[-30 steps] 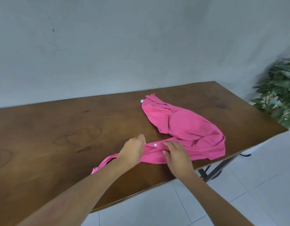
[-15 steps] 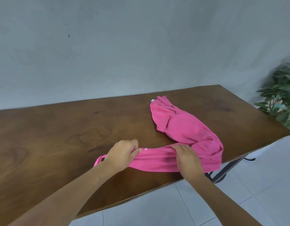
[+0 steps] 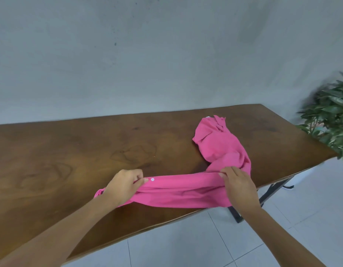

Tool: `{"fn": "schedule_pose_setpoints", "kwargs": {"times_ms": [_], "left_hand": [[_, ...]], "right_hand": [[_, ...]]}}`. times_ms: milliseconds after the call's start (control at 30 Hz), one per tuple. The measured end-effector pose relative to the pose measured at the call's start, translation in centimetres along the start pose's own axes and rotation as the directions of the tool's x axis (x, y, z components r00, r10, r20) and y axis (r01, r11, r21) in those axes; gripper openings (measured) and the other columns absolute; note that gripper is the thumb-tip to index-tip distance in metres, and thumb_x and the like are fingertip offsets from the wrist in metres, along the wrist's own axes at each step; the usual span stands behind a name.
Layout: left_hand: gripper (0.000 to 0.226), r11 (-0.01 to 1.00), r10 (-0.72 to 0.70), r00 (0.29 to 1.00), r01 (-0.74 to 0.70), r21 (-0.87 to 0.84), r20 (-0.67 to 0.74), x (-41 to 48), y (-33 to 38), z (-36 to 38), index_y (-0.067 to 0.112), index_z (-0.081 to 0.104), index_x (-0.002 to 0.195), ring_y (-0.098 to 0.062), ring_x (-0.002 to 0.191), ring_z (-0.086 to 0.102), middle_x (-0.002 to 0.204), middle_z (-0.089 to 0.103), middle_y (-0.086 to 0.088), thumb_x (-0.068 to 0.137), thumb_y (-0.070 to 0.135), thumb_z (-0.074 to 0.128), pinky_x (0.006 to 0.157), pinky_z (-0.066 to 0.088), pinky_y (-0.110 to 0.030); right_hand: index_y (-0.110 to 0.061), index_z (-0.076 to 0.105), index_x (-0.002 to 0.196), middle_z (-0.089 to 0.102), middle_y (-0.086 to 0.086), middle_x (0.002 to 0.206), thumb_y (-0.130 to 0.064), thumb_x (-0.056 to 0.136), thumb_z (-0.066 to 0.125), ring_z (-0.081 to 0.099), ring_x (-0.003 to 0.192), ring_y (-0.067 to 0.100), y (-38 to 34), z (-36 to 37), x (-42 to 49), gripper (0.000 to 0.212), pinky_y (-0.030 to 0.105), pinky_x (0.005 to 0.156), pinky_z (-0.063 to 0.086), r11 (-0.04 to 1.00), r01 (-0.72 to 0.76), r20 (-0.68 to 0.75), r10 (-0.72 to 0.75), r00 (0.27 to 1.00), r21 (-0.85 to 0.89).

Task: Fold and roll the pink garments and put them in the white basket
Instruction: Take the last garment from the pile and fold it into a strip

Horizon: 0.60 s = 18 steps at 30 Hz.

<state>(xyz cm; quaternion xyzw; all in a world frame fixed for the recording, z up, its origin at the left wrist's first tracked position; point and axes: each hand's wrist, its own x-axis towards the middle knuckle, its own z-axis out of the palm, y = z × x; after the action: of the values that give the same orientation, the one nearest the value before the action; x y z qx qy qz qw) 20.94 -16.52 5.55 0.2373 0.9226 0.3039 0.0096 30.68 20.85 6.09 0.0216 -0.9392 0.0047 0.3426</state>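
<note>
Hands grip a pink shirt near the wooden desk's front edge: left hand clenches one end, right hand pinches the other, cloth stretched between; its remainder trails toward the far right.

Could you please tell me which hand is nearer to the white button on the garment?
Left. The left hand grips the garment right beside the button, fingertips almost touching it. The right hand holds the same edge well off to the button's right.

Bright pink garment with a white button, dark brown wood-grain table, green plant.
</note>
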Motion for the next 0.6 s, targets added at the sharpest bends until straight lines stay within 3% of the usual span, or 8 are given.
{"fn": "schedule_pose_setpoints", "kwargs": {"times_ms": [167, 267, 400, 467, 533, 600], "left_hand": [[0.034, 1.0, 0.002, 1.0, -0.002, 0.006, 0.0, -4.0, -5.0, -2.1, 0.025, 0.052, 0.067, -0.01, 0.047, 0.045, 0.049, 0.047, 0.007, 0.096, 0.032, 0.068, 0.05, 0.04, -0.031], [0.033, 1.0, 0.01, 1.0, -0.01, -0.001, 0.008, -6.1, -7.9, -3.3, 0.027, 0.05, 0.068, -0.01, 0.046, 0.043, 0.048, 0.045, 0.008, 0.095, 0.031, 0.069, 0.049, 0.037, -0.03], [0.019, 1.0, 0.01, 1.0, -0.01, -0.001, 0.019, -8.4, -10.6, -5.2, 0.026, 0.056, 0.081, -0.011, 0.048, 0.05, 0.053, 0.054, 0.009, 0.098, 0.03, 0.063, 0.05, 0.038, -0.03], [0.012, 1.0, 0.008, 1.0, -0.008, -0.011, 0.01, -9.7, -11.2, -6.2, 0.024, 0.059, 0.088, -0.008, 0.049, 0.051, 0.059, 0.058, 0.019, 0.1, 0.025, 0.061, 0.048, 0.035, -0.028], [0.013, 1.0, 0.003, 1.0, -0.003, -0.014, 0.005, -11.0, -11.7, -7.3, 0.023, 0.059, 0.088, -0.006, 0.051, 0.051, 0.063, 0.057, 0.026, 0.101, 0.02, 0.06, 0.048, 0.033, -0.026], [0.019, 1.0, -0.016, 1.0, 0.016, -0.01, -0.007, -12.5, -12.7, -8.1, 0.025, 0.056, 0.084, -0.008, 0.052, 0.049, 0.061, 0.056, 0.02, 0.101, 0.018, 0.06, 0.051, 0.035, -0.028]], "right_hand": [[-0.017, 0.059, 0.073, 0.055, -0.005, 0.064, -0.05, 0.107, 0.026, 0.05, 0.057, 0.018, -5.2, 0.0, -2.7, 0.058, 0.033, 0.058, 0.041, 0.996, -0.012, 0.071, 0.005, 0.997, 0.089], [-0.019, 0.056, 0.074, 0.054, -0.008, 0.066, -0.056, 0.101, 0.036, 0.048, 0.061, 0.016, -8.1, -0.1, -4.7, 0.05, 0.032, 0.062, 0.039, 0.995, -0.014, 0.164, -0.002, 0.986, 0.097], [-0.017, 0.059, 0.078, 0.055, -0.007, 0.073, -0.049, 0.098, 0.045, 0.048, 0.067, 0.016, -10.8, -0.5, -5.7, 0.04, 0.032, 0.065, 0.04, 0.99, 0.064, 0.189, -0.086, 0.978, 0.123], [-0.017, 0.062, 0.08, 0.056, -0.006, 0.077, -0.048, 0.095, 0.046, 0.049, 0.071, 0.017, -11.6, -0.5, -5.8, 0.038, 0.033, 0.067, 0.039, 0.989, 0.11, 0.213, -0.129, 0.969, 0.096], [-0.018, 0.062, 0.079, 0.055, -0.006, 0.078, -0.046, 0.093, 0.046, 0.049, 0.071, 0.018, -12.1, -0.3, -5.6, 0.036, 0.032, 0.069, 0.032, 0.987, 0.149, 0.236, -0.159, 0.959, 0.058], [-0.018, 0.061, 0.078, 0.053, -0.006, 0.078, -0.04, 0.093, 0.044, 0.05, 0.071, 0.02, -12.6, -0.3, -5.3, 0.032, 0.03, 0.068, 0.023, 0.988, 0.15, 0.252, -0.152, 0.956, 0.026]]}}
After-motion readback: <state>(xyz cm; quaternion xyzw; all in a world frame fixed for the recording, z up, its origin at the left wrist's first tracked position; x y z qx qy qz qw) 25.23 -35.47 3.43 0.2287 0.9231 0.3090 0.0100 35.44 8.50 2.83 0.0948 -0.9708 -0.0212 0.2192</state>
